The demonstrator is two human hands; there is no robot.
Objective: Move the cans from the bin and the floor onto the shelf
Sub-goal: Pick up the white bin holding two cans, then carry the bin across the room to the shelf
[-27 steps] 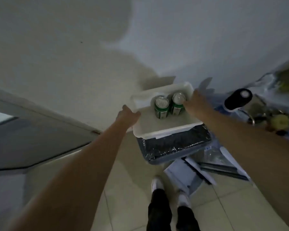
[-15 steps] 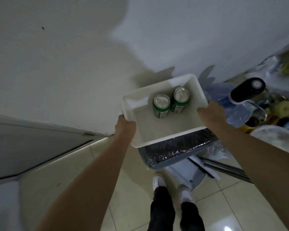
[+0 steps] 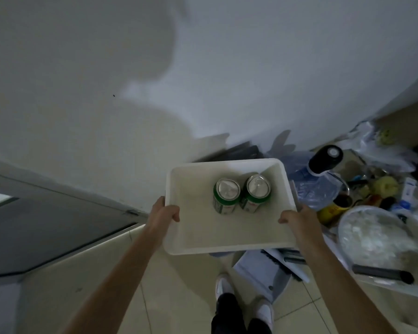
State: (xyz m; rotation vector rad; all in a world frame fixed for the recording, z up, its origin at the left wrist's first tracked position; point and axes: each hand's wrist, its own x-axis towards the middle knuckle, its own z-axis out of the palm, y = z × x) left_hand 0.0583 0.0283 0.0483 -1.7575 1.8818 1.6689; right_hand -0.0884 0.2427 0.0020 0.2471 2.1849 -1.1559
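I hold a white rectangular bin (image 3: 198, 239) in the air in front of me, above the tiled floor. My left hand (image 3: 161, 213) grips its left rim and my right hand (image 3: 297, 219) grips its right rim, thumbs over the edge. Two green cans with silver tops stand upright side by side inside the bin: the left can (image 3: 226, 195) and the right can (image 3: 256, 192). No shelf is clearly in view.
A cluttered surface at right holds a black-capped bottle (image 3: 325, 157), a blue water jug (image 3: 309, 189), a clear plastic bowl (image 3: 372, 232), plastic bags and small items. A dark glass door (image 3: 46, 227) lies at left. My feet (image 3: 241, 300) stand on the tiles below, beside scattered papers.
The bin with both cans has been lifted off the dark foil-lined container and drawn toward me. Both hands shifted along the rims toward its near corners.
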